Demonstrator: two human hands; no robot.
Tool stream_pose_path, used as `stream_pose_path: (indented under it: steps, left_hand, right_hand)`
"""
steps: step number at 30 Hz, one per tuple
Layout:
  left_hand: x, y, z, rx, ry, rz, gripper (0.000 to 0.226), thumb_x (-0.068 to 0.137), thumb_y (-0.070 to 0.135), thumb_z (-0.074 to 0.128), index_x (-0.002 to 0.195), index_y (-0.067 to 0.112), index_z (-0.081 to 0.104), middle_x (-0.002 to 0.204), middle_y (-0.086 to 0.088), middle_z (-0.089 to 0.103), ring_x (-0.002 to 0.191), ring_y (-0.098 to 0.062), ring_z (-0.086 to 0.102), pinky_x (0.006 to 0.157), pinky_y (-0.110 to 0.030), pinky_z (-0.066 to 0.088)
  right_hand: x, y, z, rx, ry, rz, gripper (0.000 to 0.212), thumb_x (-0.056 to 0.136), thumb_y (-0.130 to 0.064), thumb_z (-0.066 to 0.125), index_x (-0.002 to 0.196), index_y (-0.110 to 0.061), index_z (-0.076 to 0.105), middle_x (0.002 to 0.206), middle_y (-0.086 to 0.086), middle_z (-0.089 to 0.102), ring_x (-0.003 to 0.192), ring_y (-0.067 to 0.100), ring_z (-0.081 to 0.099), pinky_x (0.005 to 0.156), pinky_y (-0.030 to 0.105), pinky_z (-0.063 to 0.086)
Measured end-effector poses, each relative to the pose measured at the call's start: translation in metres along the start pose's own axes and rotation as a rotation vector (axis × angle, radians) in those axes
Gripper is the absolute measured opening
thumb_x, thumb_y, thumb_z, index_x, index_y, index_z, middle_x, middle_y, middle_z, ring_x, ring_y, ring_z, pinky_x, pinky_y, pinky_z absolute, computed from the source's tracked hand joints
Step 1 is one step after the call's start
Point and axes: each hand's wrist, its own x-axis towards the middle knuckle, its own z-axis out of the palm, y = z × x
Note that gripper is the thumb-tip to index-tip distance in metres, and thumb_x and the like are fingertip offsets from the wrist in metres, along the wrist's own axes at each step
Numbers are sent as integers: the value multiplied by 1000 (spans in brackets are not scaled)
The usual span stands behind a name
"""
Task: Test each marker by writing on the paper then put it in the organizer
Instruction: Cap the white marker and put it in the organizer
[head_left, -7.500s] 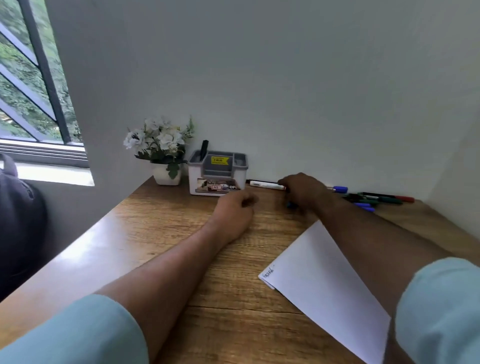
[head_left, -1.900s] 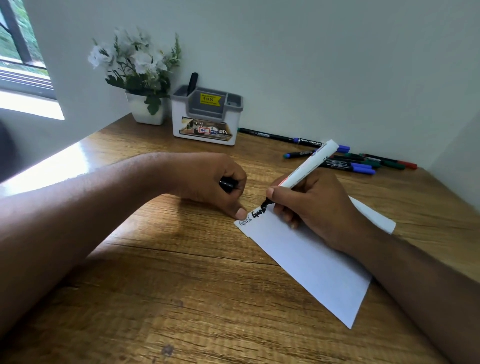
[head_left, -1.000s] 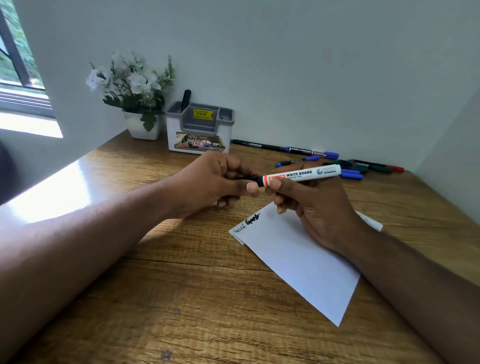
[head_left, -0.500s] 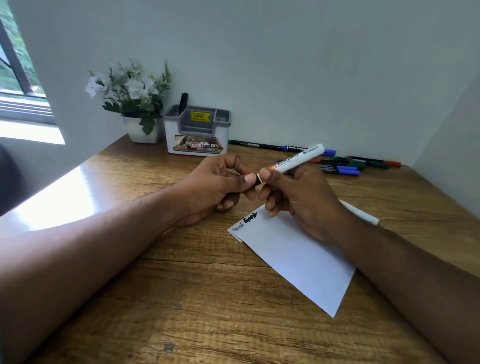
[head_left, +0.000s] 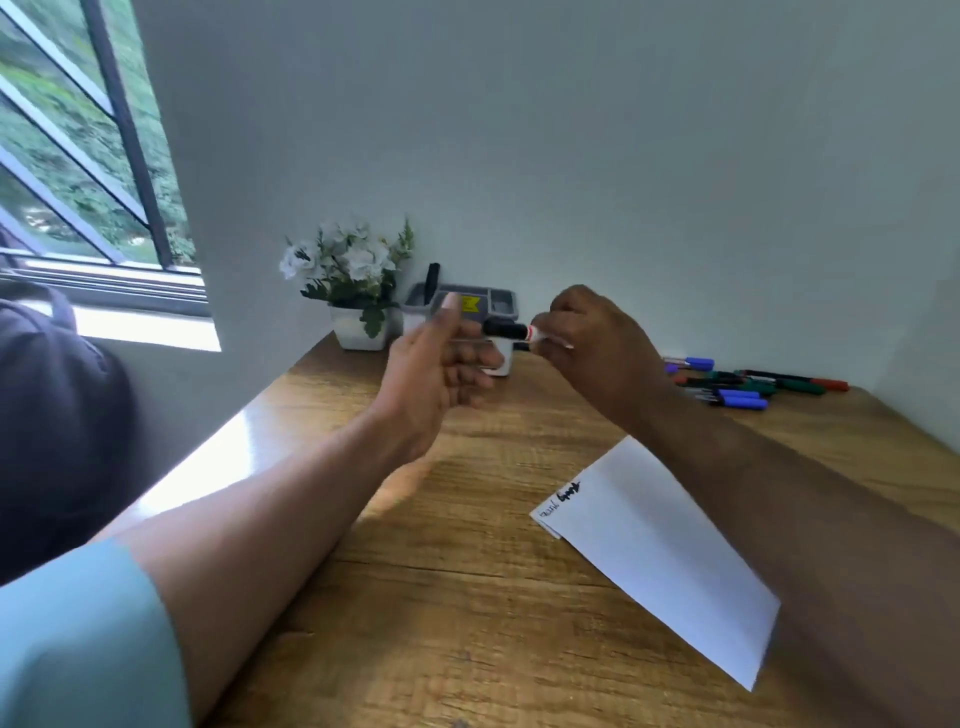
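- Two bare hands are raised over the far part of the bench (head_left: 467, 597), a wood-grain top with a glossy sheen on its left side.
- The right hand (head_left: 597, 348) has its fingers curled round a whiteboard marker (head_left: 511, 331), pinching the white barrel; only the black cap end with a thin red ring pokes out to the left of those fingers.
- The left hand (head_left: 436, 374) is just left of that cap, palm turned toward it, thumb up and fingers loosely spread, holding nothing; whether a fingertip touches the cap I cannot tell.
- Behind the fingers of both hands, against the wall, stands the organizer (head_left: 493, 304): a boxy white plastic tub with a grey compartmented top and a yellow sticker. It is partly hidden by the left hand.
- One black marker (head_left: 431, 283) stands upright in the organizer's left compartment.
- Right of the right hand's fingers, well apart, a loose heap of slim markers (head_left: 748, 387) lies on the bench, with blue, green and red caps.
- Nearer the person than the fingers, under the right forearm, lies the paper (head_left: 660, 561), a smooth white folded sheet set at a slant, with small dark handwriting at its left corner.
- Left of the organizer sits a small white square pot of white flowers (head_left: 350, 270).
- A pale green sleeve (head_left: 78, 639) covers the left upper arm.
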Motion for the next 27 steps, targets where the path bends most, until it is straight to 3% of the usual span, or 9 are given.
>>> stream_pose_path:
  steps: [3,5,7,10,13,16,18,21,27]
  left_hand:
    - [22,-6,-35,234,269,127,10,90,23,63,97,16,67,85,-8,70,75,-23,65,66,-39,56]
    - [36,-17,-53,338,357,98,20,84,6,62,96,23,67,89,-3,69,85,-22,65,86,-45,56]
    - [46,-24,-61,349,366,45,32,82,0,57,102,23,66,92,-1,68,89,-21,64,92,-51,53]
    - [50,-23,-58,400,360,29,45,83,-5,51,119,20,62,99,4,66,96,-19,64,95,-46,52]
    - [49,-23,-55,427,357,31,53,82,-8,48,125,20,60,106,5,65,100,-19,64,95,-42,52]
    - [50,-26,-56,460,358,54,54,82,-7,49,126,21,59,108,4,65,99,-20,64,94,-41,53]
    - [50,-26,-56,482,367,85,53,83,-6,50,127,21,58,109,2,65,99,-19,64,92,-38,54]
    - [48,-25,-55,539,378,124,49,83,-5,49,125,19,60,110,-1,64,102,-15,61,93,-32,52]
    - [43,-20,-54,552,340,149,60,80,-3,58,134,22,48,113,-2,59,98,-17,60,89,-38,54]
  right_hand:
    - [35,-13,5,253,61,114,11,84,-13,69,94,-10,73,90,8,69,77,18,60,69,31,46]
    - [60,-26,13,413,108,195,10,83,-12,69,92,-9,72,86,4,71,73,14,60,70,31,47]
    - [83,-38,25,494,145,233,9,82,-12,68,90,-8,69,80,3,69,69,12,59,67,27,46]
    - [110,-47,44,507,97,254,9,79,-12,71,85,-7,68,76,-1,65,65,7,56,58,12,38]
    - [124,-52,64,478,-2,253,9,76,-13,72,80,-9,65,79,2,65,73,17,57,63,28,40]
    - [127,-57,81,417,-71,264,9,77,-8,67,77,-15,61,82,6,65,74,19,54,61,27,31]
    - [126,-58,90,444,-73,329,14,78,-4,63,87,-13,67,82,3,64,74,16,53,60,24,30]
    - [124,-58,92,564,-98,407,35,76,2,66,109,-11,66,84,3,65,79,14,60,67,22,43]
    - [120,-63,81,553,-190,325,43,71,5,73,110,-11,67,90,1,62,81,13,58,54,9,38]
